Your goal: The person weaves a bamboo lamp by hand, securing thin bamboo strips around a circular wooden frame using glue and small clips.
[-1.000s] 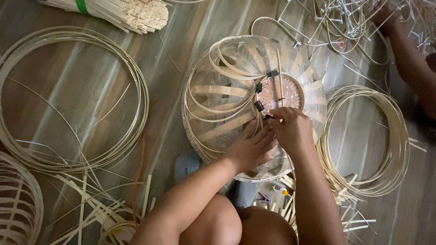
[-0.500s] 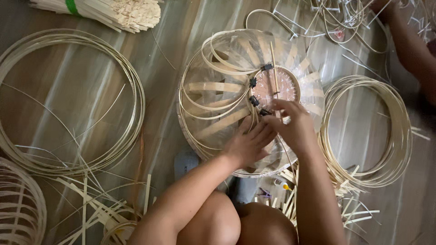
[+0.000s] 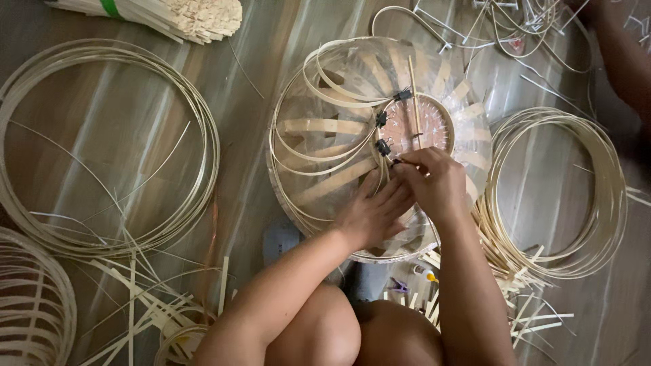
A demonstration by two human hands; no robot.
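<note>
A round dome-shaped bamboo frame (image 3: 325,125) of flat strips lies on the floor in front of my knees. A small bamboo ring (image 3: 449,118) with a pink centre sits on its top, with three black clips (image 3: 381,119) along the ring's left edge. A thin stick (image 3: 413,102) lies across the ring. My left hand (image 3: 369,213) presses down on the strips just below the ring and holds them in place. My right hand (image 3: 437,183) pinches a small black clip (image 3: 395,163) at the ring's lower left edge, touching my left fingertips.
A large coil of bamboo hoops (image 3: 200,135) lies at the left and another coil (image 3: 600,176) at the right. A bundle of sticks (image 3: 196,17) is at the top left, loose strips (image 3: 135,298) and a woven frame (image 3: 27,305) at the bottom left. Another person's arm (image 3: 624,54) is at the top right.
Both hands stay at the ring's lower left edge. My right fingers have closed in tighter there, and the frame sits a little further left in view.
</note>
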